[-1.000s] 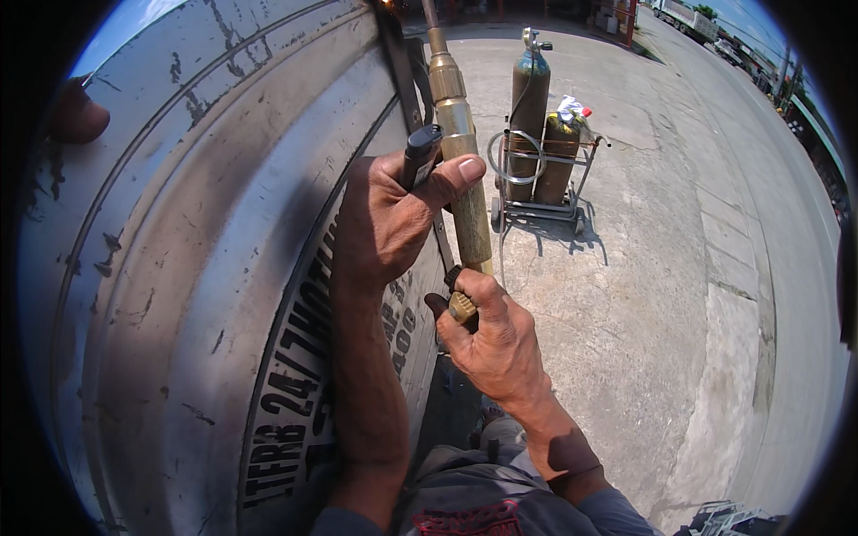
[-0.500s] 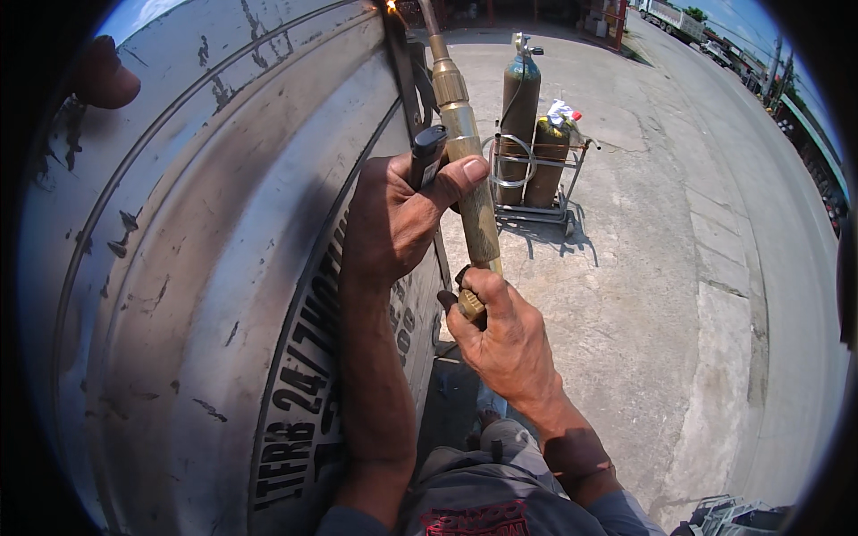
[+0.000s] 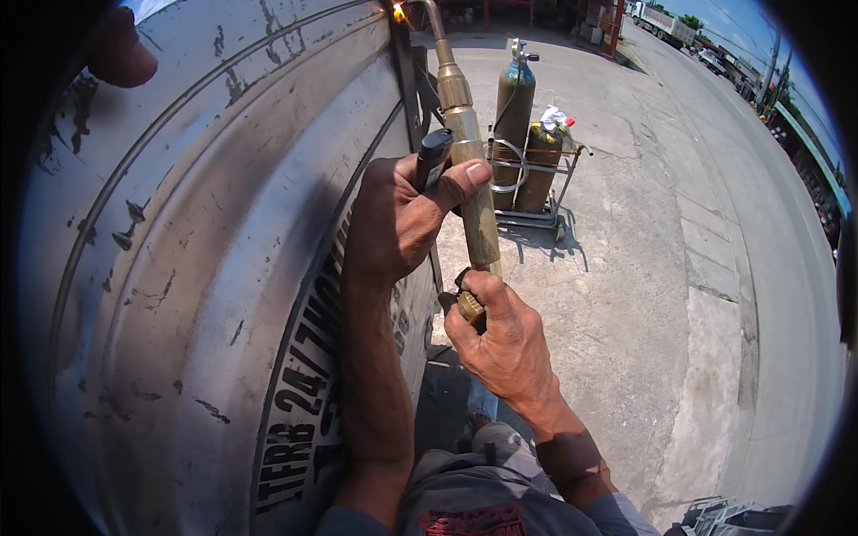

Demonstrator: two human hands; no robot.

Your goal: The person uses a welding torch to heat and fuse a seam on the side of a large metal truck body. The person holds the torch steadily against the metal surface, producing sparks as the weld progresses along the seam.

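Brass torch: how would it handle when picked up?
The brass torch likely feels stiff: its metal barrel runs straight between left hand and right hand. Probably heavy for its size, given the thick metal. Its bent neck might check rolling.

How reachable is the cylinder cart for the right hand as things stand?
Probably no: the right hand grips the lower end of the torch, and the cylinder cart looks beyond arm's reach across the concrete.

L hand (image 3: 391, 225) holds torch (image 3: 480, 223) & blk item (image 3: 433, 154), R hand (image 3: 503, 347) its knob (image 3: 470, 308).
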